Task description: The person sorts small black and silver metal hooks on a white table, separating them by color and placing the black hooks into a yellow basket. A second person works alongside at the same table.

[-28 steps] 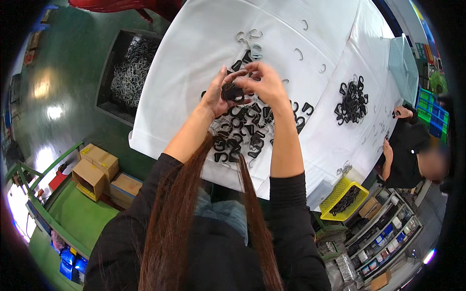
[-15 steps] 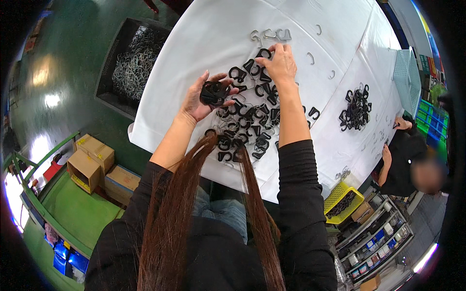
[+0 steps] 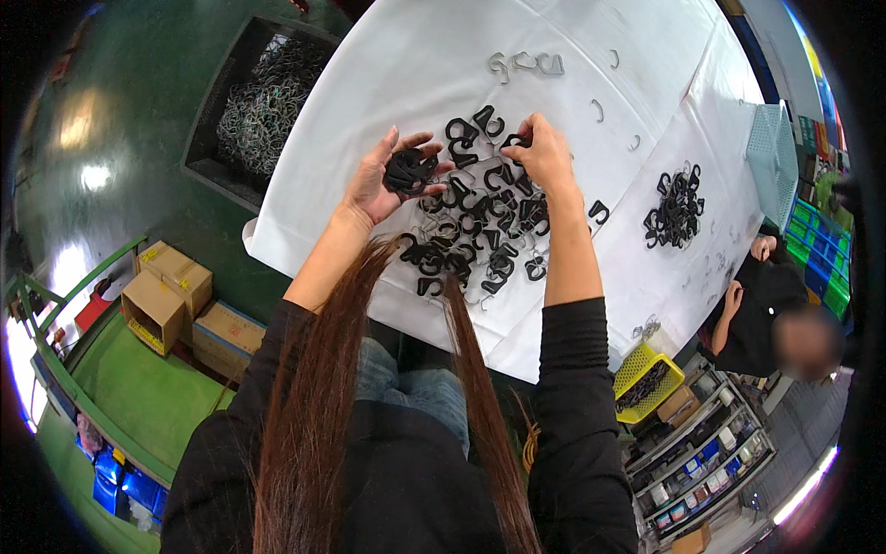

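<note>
My left hand [image 3: 374, 185] cups a bundle of black hook-shaped pieces [image 3: 408, 172], palm up with the fingers curled loosely at its side. To the right, my right hand [image 3: 546, 152] pinches one black hook [image 3: 518, 143] between thumb and fingers at the far edge of a spread pile. That pile [image 3: 475, 222] of black hooks, mixed with thin metal wire hooks, lies on the white-covered table [image 3: 369, 55] between and below my hands. Beyond it stand several bare metal hooks [image 3: 524, 61] in a short row.
A dark crate [image 3: 263, 115] full of metal hooks stands left of the table. A second heap of black hooks [image 3: 674, 208] lies to the right, near a co-worker's hands [image 3: 734, 300]. A yellow basket [image 3: 649, 383] is at the near right, cardboard boxes [image 3: 171, 291] at the left.
My right hand has come nearer and a little to the right, pinching a black hook. My left hand keeps its bundle. The co-worker's hands have shifted slightly.
</note>
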A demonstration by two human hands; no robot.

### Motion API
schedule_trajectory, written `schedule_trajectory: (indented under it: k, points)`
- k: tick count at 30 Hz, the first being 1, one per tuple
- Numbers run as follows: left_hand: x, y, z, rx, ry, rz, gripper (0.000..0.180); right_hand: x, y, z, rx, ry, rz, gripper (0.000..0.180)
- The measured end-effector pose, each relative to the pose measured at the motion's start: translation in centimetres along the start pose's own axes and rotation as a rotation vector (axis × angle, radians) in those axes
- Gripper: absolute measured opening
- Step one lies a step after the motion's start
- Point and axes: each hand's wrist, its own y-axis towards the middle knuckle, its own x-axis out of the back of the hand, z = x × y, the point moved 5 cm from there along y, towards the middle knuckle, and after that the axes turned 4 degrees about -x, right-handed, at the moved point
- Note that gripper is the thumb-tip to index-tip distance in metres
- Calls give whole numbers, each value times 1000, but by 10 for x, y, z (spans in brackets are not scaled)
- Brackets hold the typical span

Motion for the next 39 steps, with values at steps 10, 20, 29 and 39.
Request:
schedule_trajectory:
  k: [10,20,29,39]
  points:
    - [2,6,10,-7,14,-16,45,-16,-17,15,-63,-145,-89,24]
    - [36,-26,-14,-77,-42,-112,31,-28,24,37,4,-105,-116,46]
    - [50,-42,-32,-137,-4,-148,37,-58,-17,49,151,-145,-177,45]
    - [5,-19,-2,-52,33,-37,53,-63,-57,60,85,547,56,52]
